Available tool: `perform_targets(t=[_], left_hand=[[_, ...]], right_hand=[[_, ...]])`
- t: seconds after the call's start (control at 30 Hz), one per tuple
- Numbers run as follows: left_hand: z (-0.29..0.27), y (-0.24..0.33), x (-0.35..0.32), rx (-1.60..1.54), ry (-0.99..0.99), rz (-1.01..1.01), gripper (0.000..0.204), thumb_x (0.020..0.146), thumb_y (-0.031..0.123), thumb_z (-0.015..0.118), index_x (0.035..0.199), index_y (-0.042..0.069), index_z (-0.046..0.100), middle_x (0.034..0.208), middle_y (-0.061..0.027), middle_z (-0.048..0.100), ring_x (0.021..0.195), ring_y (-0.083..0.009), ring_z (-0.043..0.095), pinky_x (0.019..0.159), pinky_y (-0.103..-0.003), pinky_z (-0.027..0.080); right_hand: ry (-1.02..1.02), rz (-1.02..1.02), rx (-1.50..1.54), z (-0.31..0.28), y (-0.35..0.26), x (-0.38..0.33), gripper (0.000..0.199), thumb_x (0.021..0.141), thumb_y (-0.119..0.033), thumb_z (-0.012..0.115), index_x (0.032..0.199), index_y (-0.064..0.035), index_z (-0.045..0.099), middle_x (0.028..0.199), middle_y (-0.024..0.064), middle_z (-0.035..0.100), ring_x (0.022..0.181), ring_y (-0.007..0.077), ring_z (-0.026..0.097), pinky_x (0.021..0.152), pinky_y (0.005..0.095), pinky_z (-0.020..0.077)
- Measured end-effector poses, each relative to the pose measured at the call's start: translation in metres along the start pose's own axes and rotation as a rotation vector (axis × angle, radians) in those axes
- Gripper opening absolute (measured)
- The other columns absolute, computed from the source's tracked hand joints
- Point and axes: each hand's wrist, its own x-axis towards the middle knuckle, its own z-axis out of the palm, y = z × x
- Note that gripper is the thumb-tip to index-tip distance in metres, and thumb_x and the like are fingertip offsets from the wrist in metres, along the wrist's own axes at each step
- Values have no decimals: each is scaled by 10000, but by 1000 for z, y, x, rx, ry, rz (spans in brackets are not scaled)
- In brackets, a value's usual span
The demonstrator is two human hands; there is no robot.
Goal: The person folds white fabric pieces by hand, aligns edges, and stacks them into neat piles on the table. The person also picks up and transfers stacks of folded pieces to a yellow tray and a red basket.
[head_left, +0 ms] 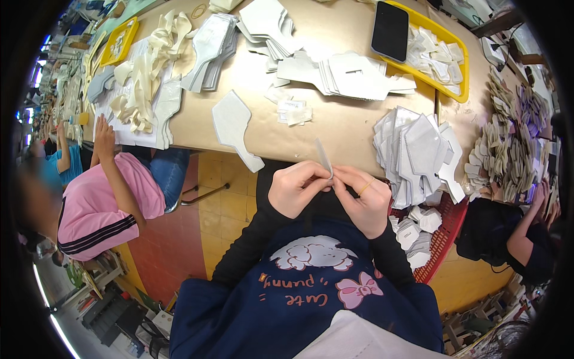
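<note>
My left hand [299,188] and my right hand [363,198] meet just in front of the table edge. Both are closed, fingertips pinching a thin grey strip-like piece [324,157] seen nearly edge-on; its lower end is hidden by the fingers. A thin ring circles one finger of my right hand. Beyond my left hand, a single flat pale-grey paddle-shaped piece [232,121] lies with its narrow end over the edge. Small white slips [293,112] are grouped on the table ahead. To the right of my right hand, a fanned stack of grey pieces [412,146] lies at the edge.
More stacked pieces [353,75] lie across the brown-covered table [197,116]. A black phone [390,31] rests on a yellow tray [464,70] of small parts. A red crate [449,236] holds pieces below right. Co-workers sit left, in a pink shirt [113,197], and right.
</note>
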Motion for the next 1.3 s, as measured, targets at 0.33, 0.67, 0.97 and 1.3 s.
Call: perform_targets(t=[0.33,0.67,0.97,1.3], left_hand=[[6,3,6,9,67,27,57,847,-77,646,903,-71,638,899,-114,670,779,-165,708,660,-245,580],[4,3,5,61,16,64,70,843,-57,672,906,-66,643,897,-108,669,780,-147,689,670,-253,581],[6,6,3,-336,38,-130,78,895,-60,606,965,-48,574,1031,-79,556,934,-150,603,788,-268,528],[3,-16,7,-22,16,-35,96,849,-32,672,895,-36,588,919,-82,552,821,-132,600,698,-264,551]], right_hand=[[24,332,264,0,-4,4,160,797,46,697,956,39,698,895,135,715,748,188,708,638,269,563],[-1,425,340,0,-1,1,76,847,55,657,916,75,682,963,138,698,792,143,689,701,250,580],[-7,592,662,-4,3,7,113,872,38,642,970,88,669,1050,114,660,892,133,653,815,263,557],[-30,430,441,2,8,-2,149,879,-48,657,982,52,696,1001,147,700,861,200,691,766,289,546]])
